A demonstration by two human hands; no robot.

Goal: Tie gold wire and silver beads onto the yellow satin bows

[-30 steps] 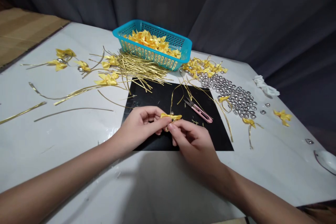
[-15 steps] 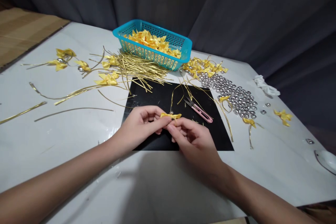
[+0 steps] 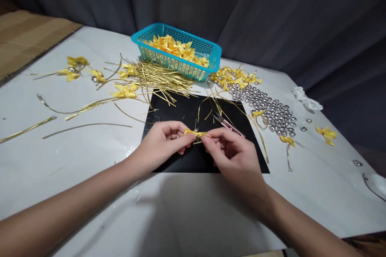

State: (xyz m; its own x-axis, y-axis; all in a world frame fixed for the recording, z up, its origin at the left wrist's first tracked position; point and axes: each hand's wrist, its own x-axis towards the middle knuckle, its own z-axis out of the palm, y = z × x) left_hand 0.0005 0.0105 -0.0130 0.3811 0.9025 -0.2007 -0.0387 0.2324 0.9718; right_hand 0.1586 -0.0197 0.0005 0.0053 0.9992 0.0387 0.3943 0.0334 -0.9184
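Between my hands, above the black mat (image 3: pixel 187 164), is a small yellow ribbon bow (image 3: pixel 195 133). My left hand (image 3: pixel 170 138) pinches its left end between thumb and forefinger. At the other end, my right hand (image 3: pixel 230 146) pinches the bow's right tip. A tiny silver bead and a thin gold strand stand up at the bow's middle, with a short gold piece showing just below. The thread snips (image 3: pixel 228 124) with pink handles lie on the mat behind my right hand, which partly hides them.
Behind the mat stands a turquoise basket (image 3: pixel 215 58) of yellow bows, beside a heap of gold ties (image 3: pixel 163 78). Silver beads (image 3: pixel 271 112) spread to the right. Finished-looking bows with ties (image 3: pixel 74 68) and loose gold strands lie left. A white cloth (image 3: pixel 307 99) sits far right.
My right hand has shifted slightly right, its fingertips apart from the left ones and now on the bow's right tip. It covers more of the snips. The left hand has barely moved.
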